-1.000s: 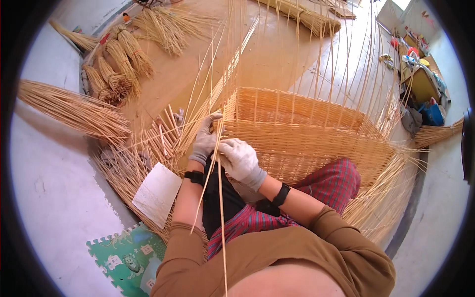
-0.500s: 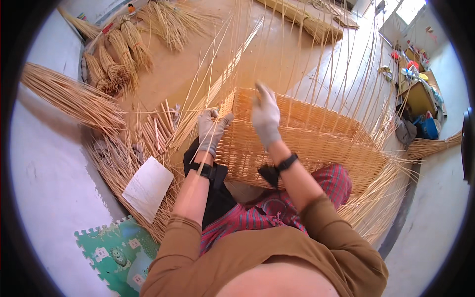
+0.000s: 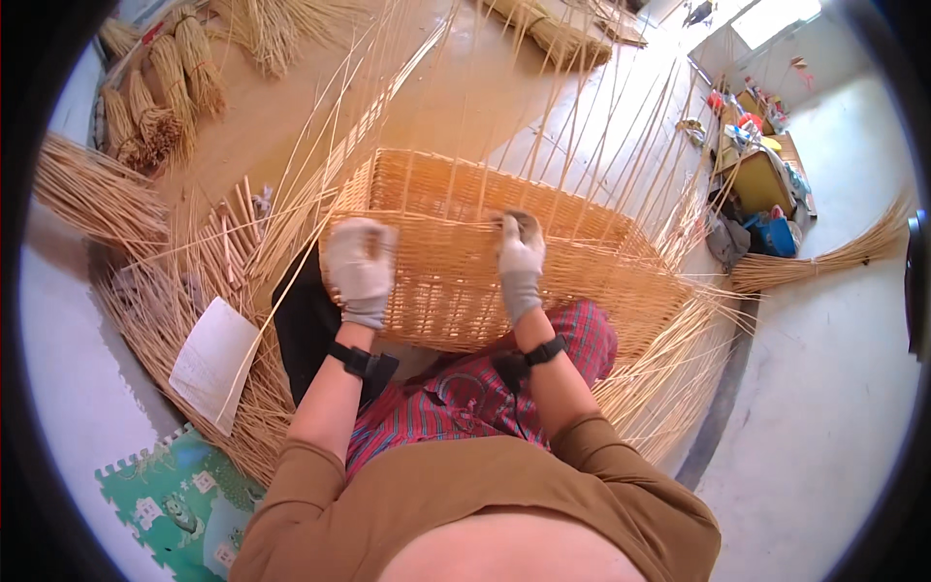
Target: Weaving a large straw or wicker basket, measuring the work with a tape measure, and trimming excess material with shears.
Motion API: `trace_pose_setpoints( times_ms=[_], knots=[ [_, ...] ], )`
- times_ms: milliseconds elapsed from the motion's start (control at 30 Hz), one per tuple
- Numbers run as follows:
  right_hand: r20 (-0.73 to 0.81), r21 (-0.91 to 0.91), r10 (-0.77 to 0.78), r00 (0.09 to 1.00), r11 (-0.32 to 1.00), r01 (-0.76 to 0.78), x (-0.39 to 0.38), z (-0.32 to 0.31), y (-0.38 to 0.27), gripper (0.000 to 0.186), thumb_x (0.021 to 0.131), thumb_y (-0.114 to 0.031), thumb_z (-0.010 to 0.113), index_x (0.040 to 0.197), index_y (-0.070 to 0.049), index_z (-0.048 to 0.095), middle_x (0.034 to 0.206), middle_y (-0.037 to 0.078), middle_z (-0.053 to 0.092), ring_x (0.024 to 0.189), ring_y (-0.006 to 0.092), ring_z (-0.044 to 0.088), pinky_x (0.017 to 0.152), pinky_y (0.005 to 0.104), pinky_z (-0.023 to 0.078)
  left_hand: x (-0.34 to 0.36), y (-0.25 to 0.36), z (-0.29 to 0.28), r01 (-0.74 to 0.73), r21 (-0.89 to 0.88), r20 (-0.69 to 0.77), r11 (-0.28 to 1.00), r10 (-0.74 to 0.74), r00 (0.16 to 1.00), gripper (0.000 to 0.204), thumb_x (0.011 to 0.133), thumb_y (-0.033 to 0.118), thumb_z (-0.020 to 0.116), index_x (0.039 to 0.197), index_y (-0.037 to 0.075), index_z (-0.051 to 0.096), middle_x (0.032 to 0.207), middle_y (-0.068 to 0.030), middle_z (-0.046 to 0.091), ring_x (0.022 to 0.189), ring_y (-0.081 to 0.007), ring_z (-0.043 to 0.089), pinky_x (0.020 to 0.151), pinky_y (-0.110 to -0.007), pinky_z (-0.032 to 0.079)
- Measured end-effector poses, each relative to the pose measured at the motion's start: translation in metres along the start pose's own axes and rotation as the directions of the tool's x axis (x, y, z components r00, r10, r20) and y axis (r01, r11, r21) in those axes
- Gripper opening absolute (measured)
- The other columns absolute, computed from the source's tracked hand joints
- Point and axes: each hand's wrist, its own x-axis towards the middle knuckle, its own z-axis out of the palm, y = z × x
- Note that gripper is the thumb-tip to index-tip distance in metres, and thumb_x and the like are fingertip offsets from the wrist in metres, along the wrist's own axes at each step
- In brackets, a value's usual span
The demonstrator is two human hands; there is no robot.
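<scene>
My left hand [image 3: 361,262], in a pale glove, is at the near rim of the wicker basket [image 3: 446,291], toward its left corner; it is blurred, and I cannot tell whether its fingers grip a strand. My right hand [image 3: 521,254], gloved too, has its fingers bent over the same rim farther right, and I cannot tell what they close on, if anything. The basket lies in front of me, beyond my plaid trousers [image 3: 587,335], its long side facing me.

To my left a whitish sheet [image 3: 215,364] lies on scattered rods; any marks on it are too faint to read. Near it, a green jigsaw mat [image 3: 173,490] carries small printed pictures in pale squares.

A tan covering [image 3: 456,92] spreads over much of the floor, with paler floor toward the right. Bundled stalks [image 3: 173,82] lie at upper left, and another bundle [image 3: 824,264] leans by the white wall [image 3: 824,417] on my right. Near that wall sit a blue container [image 3: 773,236] and a cluttered yellow-brown cabinet [image 3: 761,186], below a bright window [image 3: 776,19].
</scene>
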Motion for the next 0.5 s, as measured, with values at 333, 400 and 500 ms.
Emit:
trace_pose_setpoints(
  times_ms=[333, 400, 500],
  knots=[
    [-0.073, -0.216, -0.202, 0.977, 0.959, 0.182, 0.036, -0.052, -0.01, 0.044, 0.099, -0.003, 0.058, 0.14, -0.01, 0.048, 0.092, 0.005, 0.069, 0.075, 0.0144, 0.064, 0.067, 0.0279, 0.052, 0.002, 0.065, 0.038, -0.324, 0.253, 0.667, 0.911, 0.078, 0.741, 0.054, 0.091, 0.026, 0.069, 0.144, 0.029, 0.055, 0.135, -0.0163, 0.054, 0.118, -0.0322, 0.058, 0.093, -0.044, 0.046],
    [-0.077, -0.026, 0.278, 0.957, 0.959, -0.281, -0.003, -0.094, -0.015, 0.02, 0.102, -0.006, 0.055, 0.122, -0.007, 0.059, 0.088, 0.004, 0.069, 0.075, 0.0134, 0.064, 0.065, 0.0272, 0.051, 0.002, 0.078, 0.042, -0.411, 0.195, 0.58, 0.89, 0.233, 0.78, 0.055, 0.092, 0.023, 0.068, 0.144, 0.029, 0.055, 0.134, -0.0175, 0.054, 0.115, -0.0319, 0.059, 0.092, -0.044, 0.046],
    [-0.099, -0.279, -0.085, 0.991, 0.959, 0.054, 0.021, -0.083, -0.034, 0.018, 0.1, -0.006, 0.056, 0.115, -0.009, 0.065, 0.098, 0.009, 0.071, 0.083, 0.017, 0.067, 0.073, 0.0296, 0.053, -0.01, 0.115, 0.061, -0.518, 0.037, 0.393, 0.854, 0.465, 0.793, 0.059, 0.088, 0.02, 0.069, 0.144, 0.03, 0.055, 0.133, -0.0181, 0.052, 0.102, -0.0327, 0.061, 0.091, -0.044, 0.047]
  ],
)
